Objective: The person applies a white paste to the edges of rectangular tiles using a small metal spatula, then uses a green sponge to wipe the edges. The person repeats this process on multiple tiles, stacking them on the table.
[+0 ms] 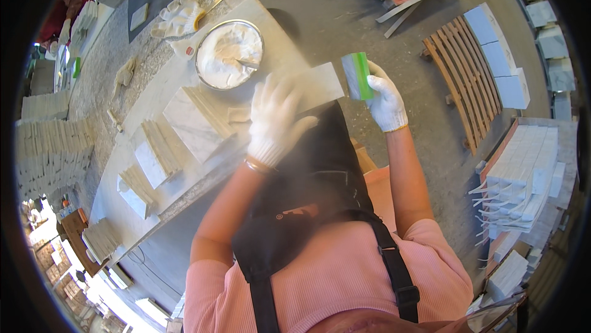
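Observation:
My left hand [275,117], in a white knit glove, is over the near edge of the workbench with its fingers spread and slightly blurred. Its fingertips overlap the left end of a pale rectangular tile [320,85]; whether they press on it, I cannot tell. In my right hand [386,100], also gloved, is a small grey block with a bright green side [357,76], held upright past the tile's right end. A round metal bowl [261,35] of white powder [229,56] stands beyond my left hand. Stone tiles [196,122] stand in a leaning stack left of that hand.
Smaller tile stacks [155,151] line the bench's near side. A pair of work gloves [178,17] and a crumpled cloth [124,76] lie farther back. On the floor to the right are a slatted wooden pallet [462,80] and strapped white tile bundles [520,170].

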`<action>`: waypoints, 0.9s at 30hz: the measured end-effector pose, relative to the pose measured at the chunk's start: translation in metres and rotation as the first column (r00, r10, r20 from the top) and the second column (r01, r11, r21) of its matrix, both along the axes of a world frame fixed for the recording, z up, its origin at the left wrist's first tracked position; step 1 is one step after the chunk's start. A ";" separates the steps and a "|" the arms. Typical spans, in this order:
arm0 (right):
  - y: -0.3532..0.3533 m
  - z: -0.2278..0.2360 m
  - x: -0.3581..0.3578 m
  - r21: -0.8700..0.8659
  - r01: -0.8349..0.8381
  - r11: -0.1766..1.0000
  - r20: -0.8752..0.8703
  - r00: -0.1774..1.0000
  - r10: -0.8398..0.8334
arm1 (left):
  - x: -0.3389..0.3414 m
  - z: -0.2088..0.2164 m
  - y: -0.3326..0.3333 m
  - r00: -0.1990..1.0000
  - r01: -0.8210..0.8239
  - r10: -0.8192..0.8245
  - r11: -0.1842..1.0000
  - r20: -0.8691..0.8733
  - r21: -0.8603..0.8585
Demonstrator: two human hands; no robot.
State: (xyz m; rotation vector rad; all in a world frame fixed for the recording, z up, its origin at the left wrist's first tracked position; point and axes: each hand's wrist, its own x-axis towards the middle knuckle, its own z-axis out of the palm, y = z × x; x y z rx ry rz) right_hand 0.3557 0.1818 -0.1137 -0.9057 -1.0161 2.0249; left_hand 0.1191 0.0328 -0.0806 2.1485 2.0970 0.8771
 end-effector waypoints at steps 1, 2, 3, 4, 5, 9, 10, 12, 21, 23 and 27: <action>0.002 0.002 -0.003 0.016 -0.022 1.000 0.004 1.000 0.022 | 0.000 -0.002 0.006 1.000 0.013 -0.012 1.000 0.015 -0.027; 0.004 0.004 -0.006 0.025 -0.025 0.999 0.019 1.000 0.025 | 0.000 -0.003 0.013 0.999 0.027 -0.026 0.998 0.026 -0.052; 0.005 0.006 -0.008 0.025 -0.021 0.999 0.048 0.999 0.020 | -0.001 -0.005 0.017 0.999 0.043 -0.040 0.996 0.037 -0.077; 0.006 0.007 -0.010 0.041 -0.033 0.999 0.039 0.999 0.032 | -0.002 -0.007 0.021 0.998 0.047 -0.045 0.997 0.040 -0.063; 0.006 0.007 -0.011 0.048 -0.038 0.998 0.044 0.998 0.036 | -0.003 -0.009 0.024 0.998 0.052 -0.050 0.998 0.043 -0.048; 0.003 -0.001 -0.030 0.118 -0.054 0.992 0.016 0.998 0.053 | -0.006 -0.016 0.028 0.997 0.062 -0.061 0.998 0.052 -0.019; 0.002 -0.004 -0.038 0.097 -0.010 0.995 -0.034 0.999 0.013 | -0.006 -0.018 0.028 0.997 0.055 -0.054 0.998 0.052 -0.013; 0.003 -0.011 -0.060 0.147 0.050 0.988 0.109 0.992 -0.067 | -0.005 -0.019 0.027 0.998 0.036 -0.035 0.999 0.057 -0.005; -0.010 -0.001 -0.038 0.336 -0.092 0.937 0.365 0.930 -0.040 | -0.008 -0.020 0.026 0.997 0.049 -0.047 0.998 0.063 -0.026; -0.008 -0.007 -0.045 0.360 -0.055 0.931 0.348 0.934 -0.079 | -0.009 -0.020 0.027 0.995 0.058 -0.056 0.998 0.081 -0.017; 0.011 -0.007 -0.072 0.233 -0.012 0.972 0.242 0.969 -0.046 | -0.009 -0.020 0.027 0.995 0.048 -0.048 0.999 0.083 -0.007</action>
